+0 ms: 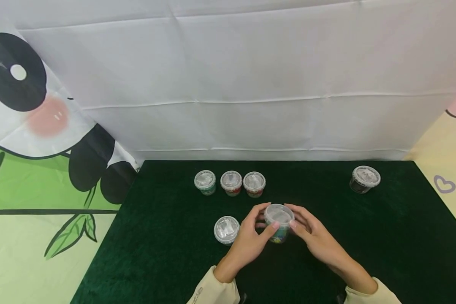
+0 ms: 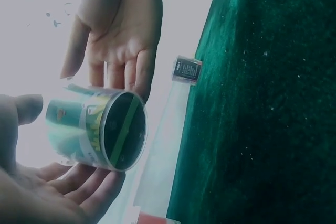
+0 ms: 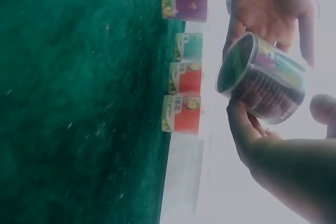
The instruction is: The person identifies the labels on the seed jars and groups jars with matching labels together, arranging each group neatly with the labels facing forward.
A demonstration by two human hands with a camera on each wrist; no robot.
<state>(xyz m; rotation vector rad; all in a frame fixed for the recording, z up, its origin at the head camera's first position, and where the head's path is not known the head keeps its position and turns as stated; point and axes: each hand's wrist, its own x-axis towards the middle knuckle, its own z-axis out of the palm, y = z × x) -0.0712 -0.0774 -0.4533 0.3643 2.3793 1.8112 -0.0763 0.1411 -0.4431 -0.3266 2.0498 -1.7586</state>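
Observation:
A small clear plastic tub with green contents (image 1: 279,226) is held up between both hands, its translucent lid facing up. My left hand (image 1: 249,236) grips its left side, thumb near the lid rim and fingers round the far side. My right hand (image 1: 318,240) holds the right side in a similar way. In the left wrist view the round base of the tub (image 2: 126,129) shows, off the cloth, with the left fingers (image 2: 89,184) against its wall. The right wrist view shows a printed label on the tub (image 3: 273,87). Another lidded tub (image 1: 226,230) stands just left of my left hand.
Three lidded tubs stand in a row at the back: a green one (image 1: 205,182) and two red ones (image 1: 231,183) (image 1: 254,184). A dark tub (image 1: 364,179) is at the back right. Dark green cloth (image 1: 156,253) covers the table; a white curtain (image 1: 251,84) hangs behind.

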